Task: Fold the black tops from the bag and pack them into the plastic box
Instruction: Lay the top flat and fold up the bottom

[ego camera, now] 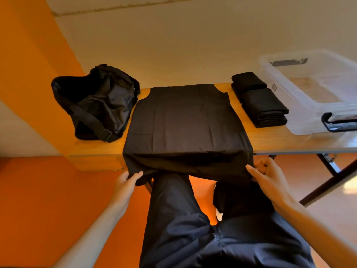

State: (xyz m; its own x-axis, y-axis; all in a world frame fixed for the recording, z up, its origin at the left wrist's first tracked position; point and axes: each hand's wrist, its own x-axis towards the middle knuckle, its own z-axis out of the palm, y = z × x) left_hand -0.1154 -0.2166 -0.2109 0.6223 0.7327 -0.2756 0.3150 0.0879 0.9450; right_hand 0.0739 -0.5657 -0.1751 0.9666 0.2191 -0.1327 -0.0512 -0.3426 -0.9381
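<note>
The black top lies spread on the counter just beyond the hands, hem overhanging. Left hand and right hand each pinch a hem corner; folding likely needs both carried forward together.

We see black sleeveless top spread flat on wooden table, hem hanging over near edge. Left hand and right hand each pinch a hem corner. Black bag at left. Folded black tops just beside clear plastic box at right.
</note>
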